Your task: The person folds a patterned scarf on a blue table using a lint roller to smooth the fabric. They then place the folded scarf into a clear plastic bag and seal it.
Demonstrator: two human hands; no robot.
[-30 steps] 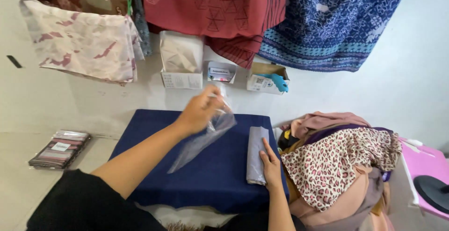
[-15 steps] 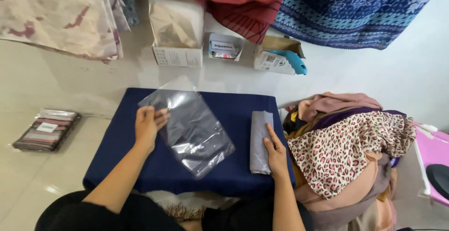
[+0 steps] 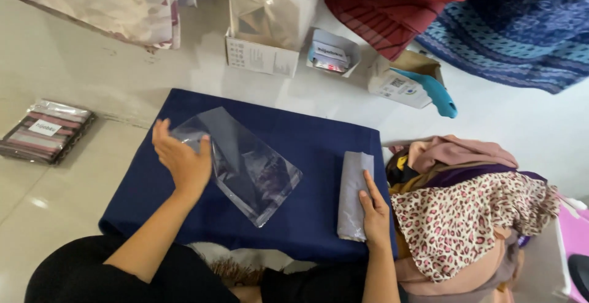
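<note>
A clear plastic bag (image 3: 248, 168) lies flat on the dark blue cloth (image 3: 307, 143) spread on the floor. My left hand (image 3: 183, 159) hovers open at the bag's left edge, palm turned sideways, fingers apart, holding nothing. A folded grey cloth (image 3: 353, 189) lies on the right part of the blue cloth. My right hand (image 3: 375, 208) rests flat on the grey cloth's right side, fingers straight.
A heap of folded fabrics topped by a leopard-print one (image 3: 472, 217) lies to the right. Open cardboard boxes (image 3: 264, 27), (image 3: 402, 82) stand behind the blue cloth. A packed striped cloth in plastic (image 3: 43, 132) lies far left. Patterned fabrics (image 3: 509, 27) hang at the back.
My left hand brought the plastic bag down from the air, laid it flat on the blue cloth and let go. My right hand stayed on the grey cloth.
</note>
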